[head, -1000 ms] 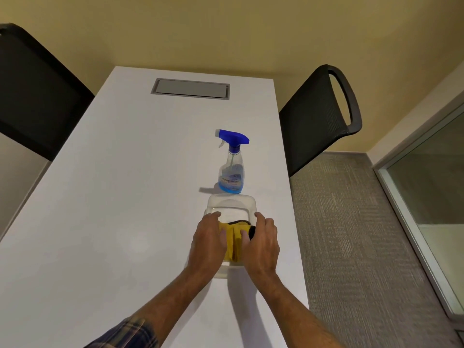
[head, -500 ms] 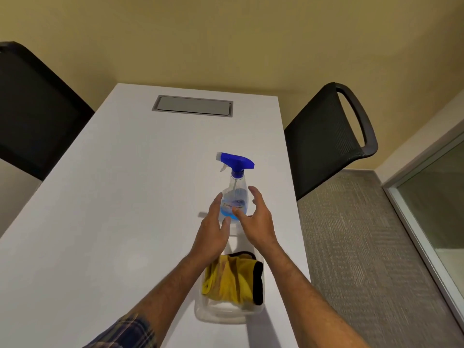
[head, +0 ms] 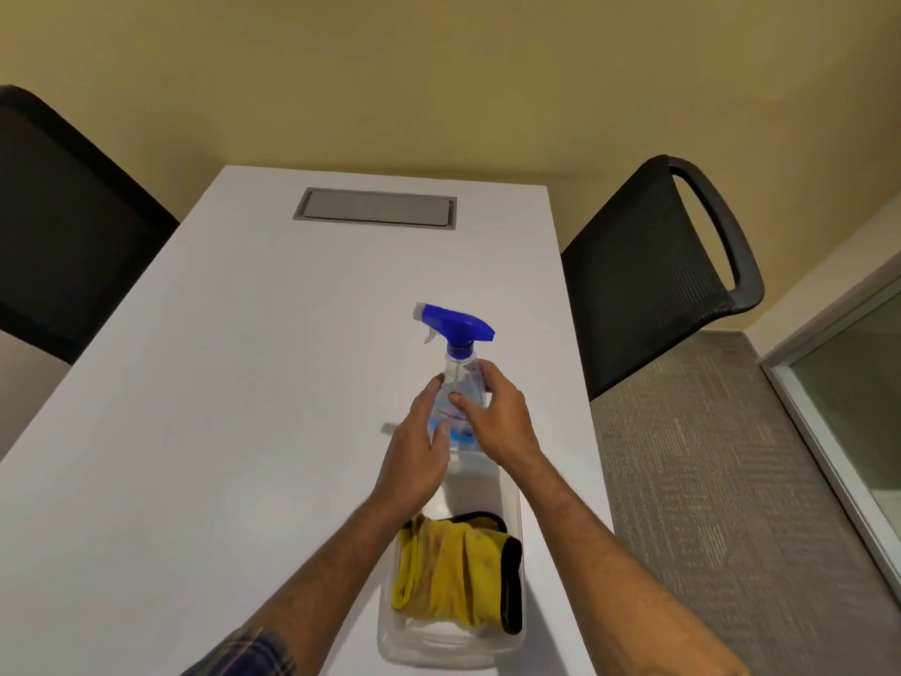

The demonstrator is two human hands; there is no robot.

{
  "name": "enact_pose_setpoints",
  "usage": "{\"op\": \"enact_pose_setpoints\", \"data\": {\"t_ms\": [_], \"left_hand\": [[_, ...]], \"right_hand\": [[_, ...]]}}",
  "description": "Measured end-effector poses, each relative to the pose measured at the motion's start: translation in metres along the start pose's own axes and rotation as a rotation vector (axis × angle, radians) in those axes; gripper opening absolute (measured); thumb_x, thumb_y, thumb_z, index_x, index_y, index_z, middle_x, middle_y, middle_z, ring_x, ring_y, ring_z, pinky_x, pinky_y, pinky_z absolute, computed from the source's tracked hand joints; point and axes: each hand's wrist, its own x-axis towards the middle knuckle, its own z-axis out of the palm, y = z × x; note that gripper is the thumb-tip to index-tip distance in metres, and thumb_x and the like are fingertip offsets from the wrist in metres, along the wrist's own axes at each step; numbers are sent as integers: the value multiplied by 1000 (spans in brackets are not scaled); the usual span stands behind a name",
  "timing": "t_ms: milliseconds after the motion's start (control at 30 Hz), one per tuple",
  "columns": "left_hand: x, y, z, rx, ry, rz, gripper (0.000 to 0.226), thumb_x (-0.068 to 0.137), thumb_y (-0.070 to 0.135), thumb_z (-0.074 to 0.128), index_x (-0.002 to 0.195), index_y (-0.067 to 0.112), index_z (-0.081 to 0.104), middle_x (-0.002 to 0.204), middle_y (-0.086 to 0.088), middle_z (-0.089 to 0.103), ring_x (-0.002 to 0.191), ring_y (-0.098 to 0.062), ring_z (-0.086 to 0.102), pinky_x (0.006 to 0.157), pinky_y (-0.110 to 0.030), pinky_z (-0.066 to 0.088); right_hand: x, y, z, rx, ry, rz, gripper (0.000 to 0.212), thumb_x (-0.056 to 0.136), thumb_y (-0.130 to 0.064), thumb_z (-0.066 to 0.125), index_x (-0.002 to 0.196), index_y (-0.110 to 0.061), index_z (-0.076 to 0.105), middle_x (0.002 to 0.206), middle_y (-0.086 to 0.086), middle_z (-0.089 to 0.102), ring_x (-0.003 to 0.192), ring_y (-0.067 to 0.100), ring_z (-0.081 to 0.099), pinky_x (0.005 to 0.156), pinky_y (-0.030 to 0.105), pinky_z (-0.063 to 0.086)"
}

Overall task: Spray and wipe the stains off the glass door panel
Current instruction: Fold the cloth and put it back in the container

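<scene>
A clear spray bottle (head: 459, 367) with a blue trigger head stands on the white table (head: 234, 431), its nozzle pointing left. My left hand (head: 418, 451) wraps its left side, thumb on the front. My right hand (head: 498, 418) closes round its right side, thumb across the label and fingers behind. Nearer to me, a yellow cloth (head: 451, 575) with a black edge lies crumpled in a clear plastic tub (head: 439, 651), between my forearms. The glass door panel (head: 858, 402) shows at the right edge, in a pale frame.
A black mesh chair (head: 648, 270) stands at the table's right side and another black chair (head: 63, 226) at the left. A grey cable hatch (head: 375, 208) is set into the table's far end. Grey carpet (head: 707, 480) lies between the table and the door.
Both hands left the yellow cloth in the tub, reached forward and closed on the spray bottle. The view has tilted, so the tub sits lower in frame.
</scene>
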Motion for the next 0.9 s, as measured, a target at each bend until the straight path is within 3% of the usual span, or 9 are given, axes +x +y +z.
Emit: {"op": "enact_pose_setpoints", "data": {"t_ms": [100, 167, 233, 333, 400, 500, 633, 767, 900], "left_hand": [[-3, 4, -7, -11, 56, 26, 60, 103, 24, 57, 158, 30, 33, 161, 6, 45, 137, -11, 49, 107, -25, 42], [-7, 12, -12, -36, 76, 63, 61, 100, 27, 63, 154, 39, 36, 156, 14, 48, 128, -1, 48, 101, -10, 42], [-13, 23, -18, -70, 89, 97, 61, 98, 26, 68, 143, 55, 39, 144, 36, 49, 120, 12, 51, 91, 6, 38], [-22, 39, -32, -67, 91, 117, 67, 94, 22, 73, 124, 73, 42, 121, 59, 48, 115, 27, 51, 90, 5, 40], [-28, 47, -40, -43, 75, 139, 66, 92, 22, 76, 128, 68, 47, 131, 45, 55, 119, 10, 58, 97, -10, 47], [-36, 53, -48, -32, 17, 124, 60, 89, 22, 79, 138, 44, 55, 142, 15, 63, 122, -12, 62, 101, -30, 52], [-49, 48, -46, -20, -28, 84, 58, 90, 17, 78, 142, 30, 57, 140, 8, 65, 125, -16, 62, 108, -38, 53], [-58, 20, -28, -25, -2, 22, 54, 90, 18, 78, 139, 31, 59, 138, 8, 67, 125, -17, 62, 104, -38, 56], [-64, 1, -12, -5, 10, -41, 50, 91, 20, 77, 126, 48, 54, 118, 33, 62, 107, 3, 62, 77, 1, 45]], "right_hand": [[-13, -18, -13, 9, 0, -37, 41, 95, -27, 71, 132, -27, 54, 121, -15, 60, 108, 11, 61, 96, 30, 54], [-24, -38, -29, 8, -17, -70, 45, 95, -28, 71, 136, -26, 53, 122, -15, 60, 107, 9, 61, 95, 30, 54], [-38, -58, -46, -2, -45, -98, 48, 94, -30, 72, 138, -26, 52, 126, -12, 62, 109, 9, 60, 95, 31, 54], [-59, -81, -67, -40, -70, -124, 52, 94, -32, 71, 141, -29, 50, 131, -13, 61, 103, -1, 61, 87, 13, 51], [-71, -88, -76, -47, -82, -135, 51, 94, -30, 71, 141, -31, 50, 126, -20, 57, 94, -18, 59, 70, -1, 48], [-86, -88, -81, -32, -99, -116, 50, 94, -27, 71, 139, -33, 50, 121, -23, 56, 92, -34, 51, 65, -6, 43], [-100, -77, -72, -17, -127, -76, 49, 95, -23, 71, 139, -31, 50, 132, -14, 61, 103, -11, 61, 79, 6, 51], [-107, -57, -59, -6, -152, -38, 51, 96, -20, 70, 143, -24, 50, 141, -3, 62, 122, 16, 64, 100, 35, 57], [-111, -34, -49, -17, -164, 17, 50, 97, -18, 69, 143, -22, 51, 139, -1, 63, 121, 20, 65, 98, 32, 57]]}}
